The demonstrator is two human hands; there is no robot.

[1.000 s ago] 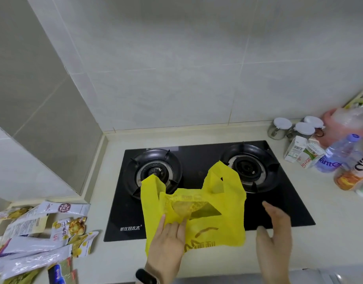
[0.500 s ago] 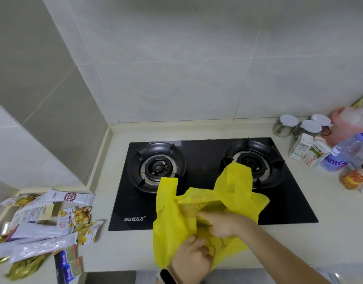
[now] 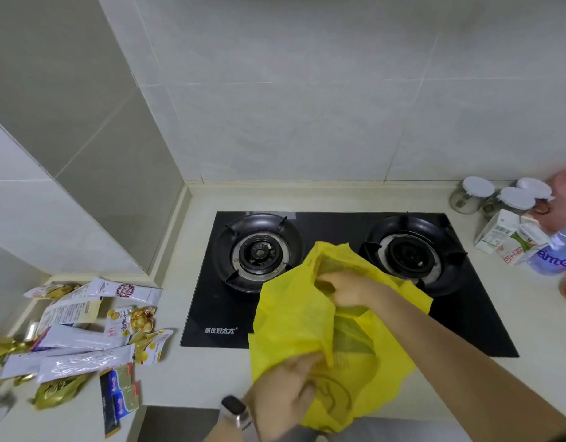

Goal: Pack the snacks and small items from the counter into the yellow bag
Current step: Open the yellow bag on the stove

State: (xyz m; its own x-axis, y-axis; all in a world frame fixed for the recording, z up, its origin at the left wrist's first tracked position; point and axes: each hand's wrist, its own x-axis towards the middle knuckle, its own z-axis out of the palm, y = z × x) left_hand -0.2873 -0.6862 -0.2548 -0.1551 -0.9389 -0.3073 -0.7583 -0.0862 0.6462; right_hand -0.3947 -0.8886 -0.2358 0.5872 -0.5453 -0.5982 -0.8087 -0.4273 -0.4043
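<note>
While the thin yellow plastic bag (image 3: 294,317) lay flatter on the black glass gas hob (image 3: 345,279) a second ago, it is now lifted over the hob's front edge and the pale bench (image 3: 195,378). Its lower part is gripped by the left hand (image 3: 283,389); its mouth is pinched by the right hand (image 3: 347,288), formerly open beside it. The foil and paper snack packets (image 3: 80,339) are left heaped at the bench's left end, with bare bench between.

A black two-burner gas hob (image 3: 339,275) is set into the counter (image 3: 205,371), with white-lidded jars (image 3: 477,194) and cartons (image 3: 505,239) positioned at its right.
</note>
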